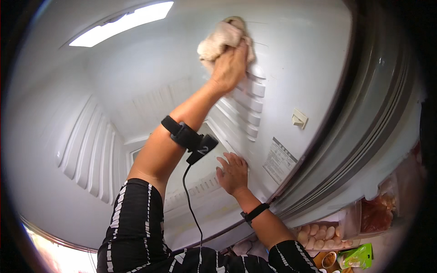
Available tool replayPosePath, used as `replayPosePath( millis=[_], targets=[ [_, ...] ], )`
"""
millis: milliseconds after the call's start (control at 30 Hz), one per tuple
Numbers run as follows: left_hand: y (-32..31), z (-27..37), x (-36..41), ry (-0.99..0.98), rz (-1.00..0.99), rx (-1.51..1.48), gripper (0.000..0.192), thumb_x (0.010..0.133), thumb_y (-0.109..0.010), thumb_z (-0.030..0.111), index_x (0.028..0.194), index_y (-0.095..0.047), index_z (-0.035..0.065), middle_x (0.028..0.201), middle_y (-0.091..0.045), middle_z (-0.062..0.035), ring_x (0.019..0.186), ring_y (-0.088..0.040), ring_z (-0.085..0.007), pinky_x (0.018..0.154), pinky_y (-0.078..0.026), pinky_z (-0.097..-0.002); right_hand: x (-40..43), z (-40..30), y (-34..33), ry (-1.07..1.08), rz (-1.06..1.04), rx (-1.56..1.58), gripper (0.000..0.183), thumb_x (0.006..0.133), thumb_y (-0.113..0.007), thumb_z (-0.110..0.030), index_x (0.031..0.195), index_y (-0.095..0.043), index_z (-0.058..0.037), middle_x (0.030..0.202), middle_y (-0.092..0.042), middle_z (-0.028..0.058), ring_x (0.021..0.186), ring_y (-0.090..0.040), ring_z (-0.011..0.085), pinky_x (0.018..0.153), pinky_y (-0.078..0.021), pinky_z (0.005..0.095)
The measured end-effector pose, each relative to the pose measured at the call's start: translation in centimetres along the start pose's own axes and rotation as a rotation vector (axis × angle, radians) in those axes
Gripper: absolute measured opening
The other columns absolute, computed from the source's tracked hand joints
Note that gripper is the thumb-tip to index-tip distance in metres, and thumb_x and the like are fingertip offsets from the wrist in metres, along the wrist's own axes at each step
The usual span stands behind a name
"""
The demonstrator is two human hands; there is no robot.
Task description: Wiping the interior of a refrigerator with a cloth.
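Note:
My left hand (230, 70) reaches up and grips a bunched beige cloth (218, 41), pressed against the right inner wall (293, 51) of a refrigerator compartment. Part of the fingers is hidden by the cloth. Below it runs a row of moulded shelf ribs (254, 105) on the same wall. My right hand (235, 174) is lower down, fingers spread and empty, resting where that wall meets the lower back part of the compartment. A black strap with a small corded device (196, 140) wraps my left forearm, and a black band (256, 213) circles my right wrist.
A lit lamp cover (123, 25) lies at upper left. More ribs (90, 150) line the left wall. A rocker switch (299, 118) and a printed label (280, 160) sit near the right edge. Eggs (319, 235), a green pouch (356, 256) and a bowl of brown powder (329, 260) are at lower right.

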State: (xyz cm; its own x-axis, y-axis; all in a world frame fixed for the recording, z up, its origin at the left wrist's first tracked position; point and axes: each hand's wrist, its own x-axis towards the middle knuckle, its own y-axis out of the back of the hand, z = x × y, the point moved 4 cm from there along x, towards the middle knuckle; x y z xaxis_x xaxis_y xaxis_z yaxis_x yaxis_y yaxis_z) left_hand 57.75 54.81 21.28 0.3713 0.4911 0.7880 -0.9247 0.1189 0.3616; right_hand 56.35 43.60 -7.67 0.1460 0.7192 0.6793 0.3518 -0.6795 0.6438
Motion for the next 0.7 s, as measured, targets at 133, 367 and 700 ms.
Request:
replayPosePath(
  millis=[133,367,700],
  targets=[
    [2.1,-3.7,3.1,0.047,0.103,-0.142,0.058,0.098,-0.029,0.044,0.120,-0.052,-0.0046,0.095,-0.064,-0.0194,0.095,-0.061,-0.0282,0.087,-0.045,-0.0343,0.2,-0.3,0.1,-0.004,0.009,0.007,0.036,0.077,-0.061,-0.023,0.112,-0.062,-0.0107,0.121,-0.054,0.0103,0.117,-0.046,0.0305,0.099,-0.0337,0.0463],
    [2.7,-3.5,3.8,0.138,0.135,-0.236,0.057,0.098,-0.032,0.043,0.118,-0.052,-0.0056,0.107,-0.059,-0.0149,0.102,-0.054,-0.0255,0.089,-0.041,-0.0339,0.3,-0.4,-0.2,-0.011,-0.003,0.012,0.034,0.078,-0.061,-0.023,0.110,-0.062,-0.0108,0.121,-0.055,0.0107,0.118,-0.045,0.0309,0.099,-0.0335,0.0457],
    [-1.4,7.0,-5.6,-0.489,-0.201,0.093,0.026,0.087,-0.043,0.009,0.110,-0.050,-0.0008,0.089,-0.056,-0.0210,0.086,-0.055,-0.0329,0.082,-0.045,-0.0416,0.0,-0.9,0.6,0.072,0.042,0.030,0.039,0.075,-0.064,-0.020,0.112,-0.059,-0.0086,0.118,-0.055,0.0144,0.114,-0.048,0.0330,0.096,-0.0355,0.0463]
  ],
)
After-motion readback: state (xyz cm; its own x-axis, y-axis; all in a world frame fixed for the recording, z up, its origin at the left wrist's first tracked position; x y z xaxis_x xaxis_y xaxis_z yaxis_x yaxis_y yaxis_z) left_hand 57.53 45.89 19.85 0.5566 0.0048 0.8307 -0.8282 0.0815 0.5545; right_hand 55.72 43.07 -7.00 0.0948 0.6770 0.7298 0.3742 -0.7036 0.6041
